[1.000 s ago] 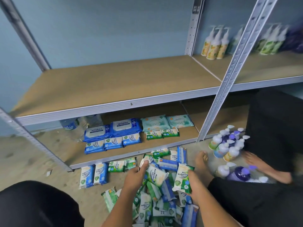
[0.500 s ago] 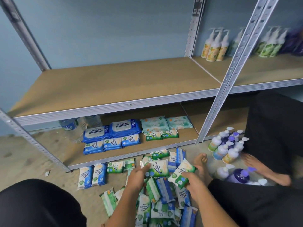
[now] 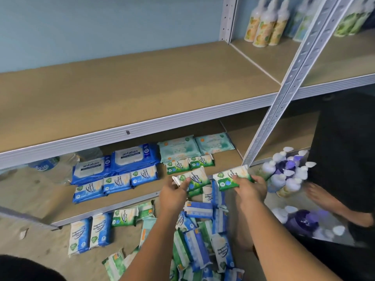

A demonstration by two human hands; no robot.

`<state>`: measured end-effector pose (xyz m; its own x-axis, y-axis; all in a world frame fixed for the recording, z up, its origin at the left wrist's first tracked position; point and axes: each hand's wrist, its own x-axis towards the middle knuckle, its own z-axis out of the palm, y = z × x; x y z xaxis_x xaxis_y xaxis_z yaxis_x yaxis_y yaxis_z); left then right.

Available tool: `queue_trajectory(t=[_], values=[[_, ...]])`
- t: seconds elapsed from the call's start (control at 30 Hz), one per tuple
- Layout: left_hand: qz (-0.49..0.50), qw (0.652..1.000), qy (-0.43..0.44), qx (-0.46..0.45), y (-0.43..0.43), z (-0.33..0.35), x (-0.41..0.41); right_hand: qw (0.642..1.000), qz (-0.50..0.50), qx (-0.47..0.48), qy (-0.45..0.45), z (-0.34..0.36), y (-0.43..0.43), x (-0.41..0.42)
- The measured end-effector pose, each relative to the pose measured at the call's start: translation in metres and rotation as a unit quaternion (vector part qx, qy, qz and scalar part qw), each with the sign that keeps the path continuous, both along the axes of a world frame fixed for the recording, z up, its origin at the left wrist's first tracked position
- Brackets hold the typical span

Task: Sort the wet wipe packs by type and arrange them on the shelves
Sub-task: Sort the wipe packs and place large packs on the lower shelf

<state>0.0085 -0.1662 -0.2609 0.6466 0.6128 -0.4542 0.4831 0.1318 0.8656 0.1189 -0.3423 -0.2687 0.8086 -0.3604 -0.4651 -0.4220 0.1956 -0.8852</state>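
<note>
Over the edge of the bottom shelf [image 3: 46,195], the left hand [image 3: 174,196] grips a green "Antibacterial Wipes" pack [image 3: 195,179]. The right hand [image 3: 250,189] grips a second green pack [image 3: 229,178]. Behind lie blue "antabax" packs [image 3: 133,158]; finer print is blurred.

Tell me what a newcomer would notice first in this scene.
First, two hands reaching toward the rack: the left hand holds the left green pack and the right hand holds the right green pack. Below the forearms lies a jumbled pile of packs on the floor. Behind it, sorted rows sit on the bottom shelf, with big blue antabax packs at the back left.
</note>
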Motion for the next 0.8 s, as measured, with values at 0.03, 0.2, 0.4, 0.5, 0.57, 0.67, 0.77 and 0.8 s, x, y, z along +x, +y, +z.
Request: queue_trajectory(t=[0.03,0.2,0.4,0.5,0.57,0.67,0.77,0.8], values=[[-0.001,1.0,-0.005,-0.004,0.003,-0.003,0.014,1.0,0.006,-0.001,-0.002,-0.004,0.004,0.014],[-0.039,0.999,0.009,-0.004,0.028,-0.047,0.09,0.998,0.018,-0.052,-0.007,-0.038,0.022,0.081],[-0.046,0.998,0.044,0.017,0.045,-0.092,0.16,0.996,0.009,-0.093,-0.003,-0.088,0.043,0.146],[-0.06,0.995,0.069,0.041,0.05,-0.12,0.177,0.994,0.009,-0.104,0.004,-0.111,0.049,0.167],[-0.067,0.992,0.083,0.069,0.05,-0.131,0.183,0.994,0.004,-0.106,0.012,-0.123,0.052,0.179],[-0.072,0.986,0.101,0.111,0.051,-0.139,0.19,0.993,-0.009,-0.114,0.019,-0.135,0.055,0.19],[-0.099,0.971,0.124,0.181,0.05,-0.142,0.194,0.991,-0.01,-0.134,0.018,-0.145,0.056,0.199],[-0.109,0.966,0.126,0.196,0.049,-0.143,0.195,0.989,-0.006,-0.145,0.021,-0.148,0.055,0.201]])
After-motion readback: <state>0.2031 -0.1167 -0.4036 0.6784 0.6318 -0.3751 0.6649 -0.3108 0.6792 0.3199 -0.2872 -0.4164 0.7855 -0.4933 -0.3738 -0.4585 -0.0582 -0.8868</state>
